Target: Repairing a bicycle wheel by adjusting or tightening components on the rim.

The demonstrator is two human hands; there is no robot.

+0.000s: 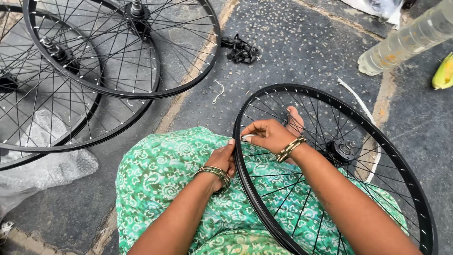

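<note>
A black spoked bicycle wheel (330, 94) leans across my lap, which is covered in green patterned cloth (160, 165). My left hand (224, 160) grips the wheel's rim from outside at its left edge. My right hand (266, 134) reaches through the spokes and pinches a small pale piece (247, 137) against the inside of the rim. The wheel's hub (344, 150) shows behind my right forearm. Both wrists wear bangles.
Three more black spoked wheels (155, 92) lie stacked on the stone floor at upper left. Bubble wrap (52, 165) sits at left, a black bundle of strips (241, 49) at top centre, a clear plastic bottle (406, 40) and a yellow item (443, 73) at upper right.
</note>
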